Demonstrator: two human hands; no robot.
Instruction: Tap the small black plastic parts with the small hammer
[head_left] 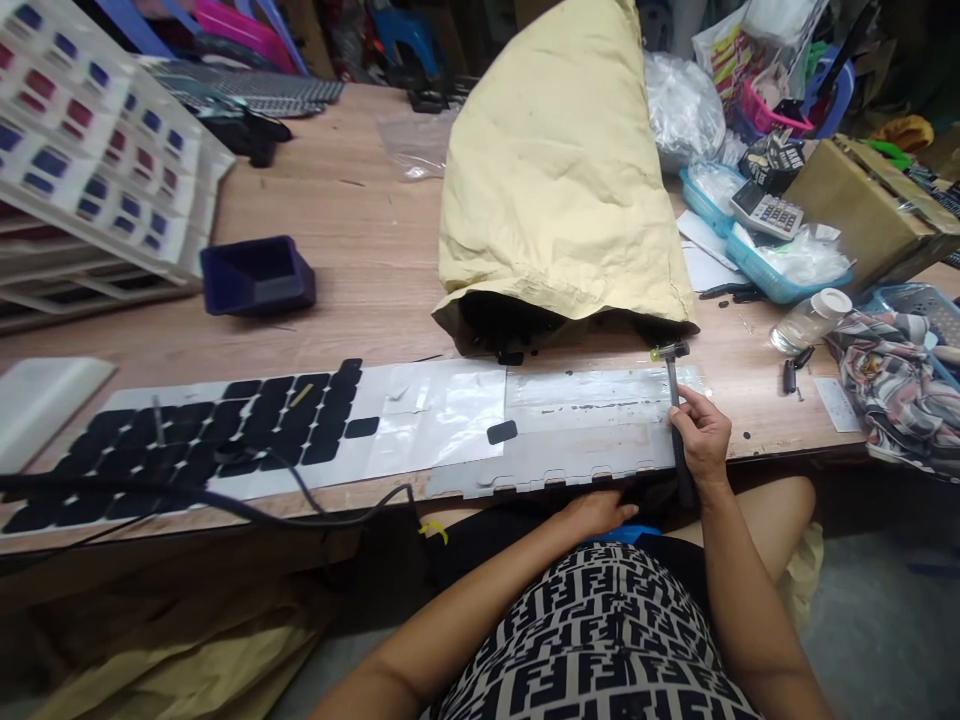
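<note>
My right hand [702, 434] is closed around the dark handle of a small hammer [679, 455]. The hammer's head, with a yellowish end, lies at the table side just below the mouth of a big paper sack. Under the hammer is a long pale board [585, 410] with a clear strip along it. Low in my lap, by the table's front edge, rests my left hand [596, 512], its visible fingers stretched out and holding nothing. One black rounded piece [502, 432] lies on the white sheet [442, 400]. Several more black pieces [330, 420] stand in rows farther left.
The paper sack [562, 170] has black contents at its mouth. A purple bin [259, 275] and a white crate [97, 150] stand left. Black cables [225, 500] cross the front edge. Blue baskets [787, 265], a jar [810, 320] and cloth [900, 390] are right.
</note>
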